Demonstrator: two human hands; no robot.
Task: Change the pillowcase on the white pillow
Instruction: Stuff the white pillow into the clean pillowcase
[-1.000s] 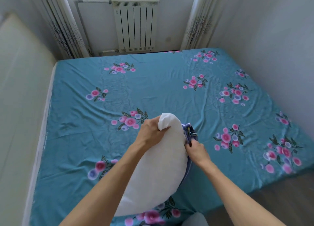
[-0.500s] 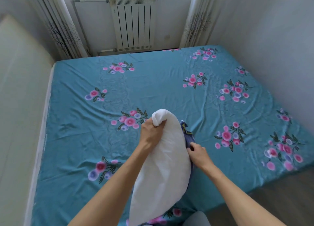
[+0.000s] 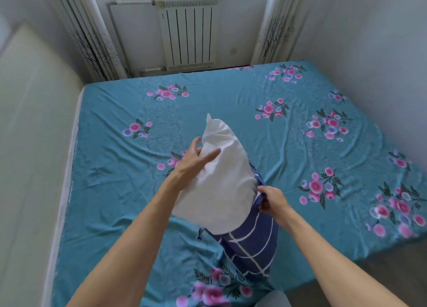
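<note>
Above the near middle of the bed, the white pillow [image 3: 221,179] stands tilted, its pointed corner aimed at the far wall, its lower end tucked into the dark blue pillowcase [image 3: 251,249] with white lines. My left hand [image 3: 195,160] lies against the pillow's left side, its grip spread, fingers straight and flat on the fabric. My right hand [image 3: 271,201] has its grip pinching the pillowcase's rim just at the pillow's right edge. Under both lies the teal bed sheet [image 3: 115,168] with pink flower clusters, wrinkled around the pillow. Beyond the far edge of the bed stands a white radiator [image 3: 188,32] between two curtains; a cream headboard [image 3: 34,121] runs along the left.
</note>
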